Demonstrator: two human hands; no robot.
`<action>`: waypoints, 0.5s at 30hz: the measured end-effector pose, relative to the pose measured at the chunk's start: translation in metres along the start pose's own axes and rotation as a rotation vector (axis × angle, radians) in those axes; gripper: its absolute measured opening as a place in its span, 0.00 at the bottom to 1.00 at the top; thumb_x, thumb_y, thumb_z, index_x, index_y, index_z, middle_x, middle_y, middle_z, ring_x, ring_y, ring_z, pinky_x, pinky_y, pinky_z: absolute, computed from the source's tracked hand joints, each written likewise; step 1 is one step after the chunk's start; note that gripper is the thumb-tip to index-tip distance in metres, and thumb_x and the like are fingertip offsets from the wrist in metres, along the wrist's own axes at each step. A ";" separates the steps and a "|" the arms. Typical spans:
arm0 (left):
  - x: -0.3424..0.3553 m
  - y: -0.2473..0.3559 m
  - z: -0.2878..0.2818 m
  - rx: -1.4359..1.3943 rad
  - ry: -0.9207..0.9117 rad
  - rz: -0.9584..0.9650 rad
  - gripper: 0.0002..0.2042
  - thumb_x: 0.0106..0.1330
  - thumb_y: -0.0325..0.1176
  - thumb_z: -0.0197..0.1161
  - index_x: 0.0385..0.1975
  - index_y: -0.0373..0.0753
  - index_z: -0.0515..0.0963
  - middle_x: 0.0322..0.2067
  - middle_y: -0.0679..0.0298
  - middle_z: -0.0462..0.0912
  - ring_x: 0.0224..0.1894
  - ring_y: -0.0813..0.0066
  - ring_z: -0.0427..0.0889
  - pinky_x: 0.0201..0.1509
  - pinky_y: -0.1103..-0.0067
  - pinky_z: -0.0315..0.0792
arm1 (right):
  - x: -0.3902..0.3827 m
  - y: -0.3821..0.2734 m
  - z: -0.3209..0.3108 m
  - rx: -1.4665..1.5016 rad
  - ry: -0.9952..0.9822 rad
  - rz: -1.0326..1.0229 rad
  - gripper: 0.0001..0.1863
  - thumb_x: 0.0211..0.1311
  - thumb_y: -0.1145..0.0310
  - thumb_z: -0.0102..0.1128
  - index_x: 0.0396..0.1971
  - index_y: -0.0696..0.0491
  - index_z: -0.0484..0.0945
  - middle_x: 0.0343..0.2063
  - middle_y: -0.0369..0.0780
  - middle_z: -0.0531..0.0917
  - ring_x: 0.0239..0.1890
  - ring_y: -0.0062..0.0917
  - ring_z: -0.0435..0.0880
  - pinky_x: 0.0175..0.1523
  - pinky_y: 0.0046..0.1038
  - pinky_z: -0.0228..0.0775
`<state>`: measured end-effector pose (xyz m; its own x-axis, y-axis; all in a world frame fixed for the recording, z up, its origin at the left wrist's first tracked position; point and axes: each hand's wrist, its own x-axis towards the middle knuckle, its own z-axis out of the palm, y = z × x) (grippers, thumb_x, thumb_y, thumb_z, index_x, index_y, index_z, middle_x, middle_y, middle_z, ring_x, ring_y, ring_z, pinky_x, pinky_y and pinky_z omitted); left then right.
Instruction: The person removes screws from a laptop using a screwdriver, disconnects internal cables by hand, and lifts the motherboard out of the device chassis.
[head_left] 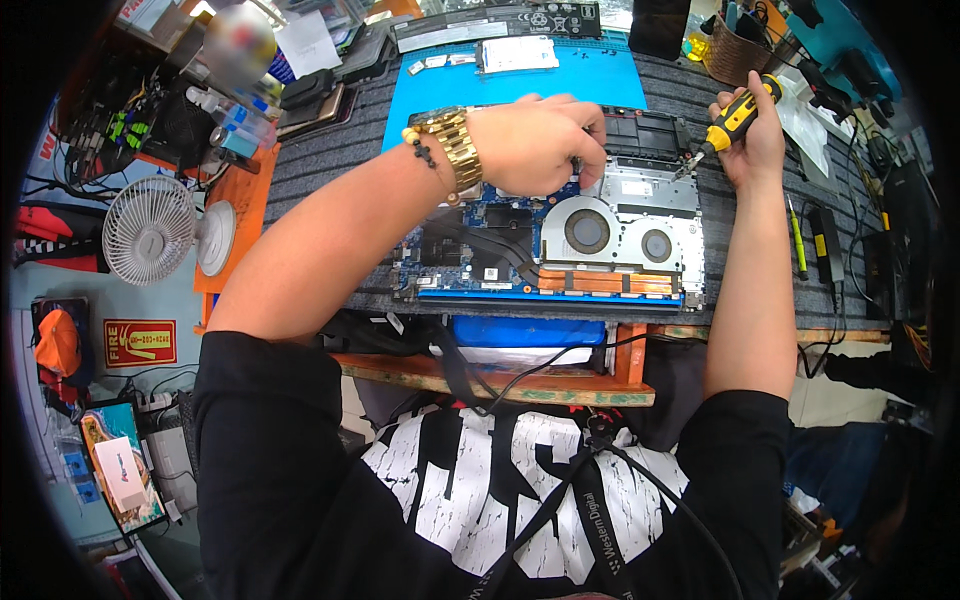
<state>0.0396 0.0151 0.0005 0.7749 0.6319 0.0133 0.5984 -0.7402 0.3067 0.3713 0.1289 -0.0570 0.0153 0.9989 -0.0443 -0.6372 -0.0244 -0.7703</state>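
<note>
An opened laptop base [480, 245] lies on the grey ribbed mat, its blue circuit board, cooling fans [580, 230] and copper heat pipe [600, 283] bare. My left hand [540, 145] is above the board's far middle part, wearing a gold watch [459, 150]. Its fingers curl downward together; whatever they pinch, if anything, is hidden by the hand. At the laptop's far right corner, my right hand [752, 140] is wrapped around a yellow and black screwdriver [735, 120]. The screwdriver's shaft tilts down and left, with its tip close to the laptop's right edge.
Beyond the laptop, a blue mat [610, 85] holds a white rectangular part [516, 54] and several small pieces. A long black laptop battery [500, 28] lies behind them. To the right lies a thin green screwdriver [797, 238] beside a black adapter [827, 245]. A fan [150, 230] stands left.
</note>
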 end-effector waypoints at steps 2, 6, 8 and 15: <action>0.001 0.000 0.001 0.003 -0.004 -0.003 0.16 0.65 0.21 0.57 0.39 0.49 0.91 0.59 0.60 0.82 0.65 0.54 0.80 0.68 0.59 0.76 | 0.002 0.000 -0.003 0.003 0.014 0.008 0.16 0.79 0.56 0.72 0.40 0.51 0.76 0.30 0.40 0.83 0.31 0.29 0.83 0.39 0.31 0.82; 0.003 -0.002 0.000 0.005 -0.020 -0.021 0.16 0.66 0.22 0.57 0.39 0.49 0.91 0.60 0.60 0.82 0.66 0.54 0.79 0.68 0.59 0.76 | 0.006 -0.001 -0.008 0.007 -0.046 0.021 0.17 0.80 0.56 0.72 0.40 0.51 0.76 0.30 0.40 0.82 0.32 0.28 0.84 0.41 0.32 0.84; 0.002 -0.001 -0.001 0.008 -0.012 -0.013 0.16 0.66 0.22 0.57 0.40 0.49 0.91 0.60 0.59 0.82 0.66 0.53 0.80 0.69 0.59 0.76 | 0.007 0.000 -0.009 0.018 -0.030 0.008 0.17 0.80 0.56 0.72 0.40 0.51 0.76 0.30 0.40 0.82 0.33 0.28 0.84 0.42 0.32 0.84; -0.030 0.017 -0.024 -0.018 0.271 0.004 0.14 0.70 0.21 0.61 0.47 0.43 0.91 0.62 0.55 0.85 0.65 0.49 0.84 0.69 0.59 0.79 | 0.005 -0.005 -0.013 0.032 -0.079 0.048 0.18 0.79 0.55 0.72 0.40 0.52 0.76 0.32 0.41 0.82 0.35 0.29 0.84 0.44 0.33 0.85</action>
<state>0.0218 -0.0107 0.0279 0.6931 0.6693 0.2677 0.5901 -0.7401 0.3227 0.3847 0.1334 -0.0621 -0.0761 0.9967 -0.0291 -0.6600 -0.0722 -0.7478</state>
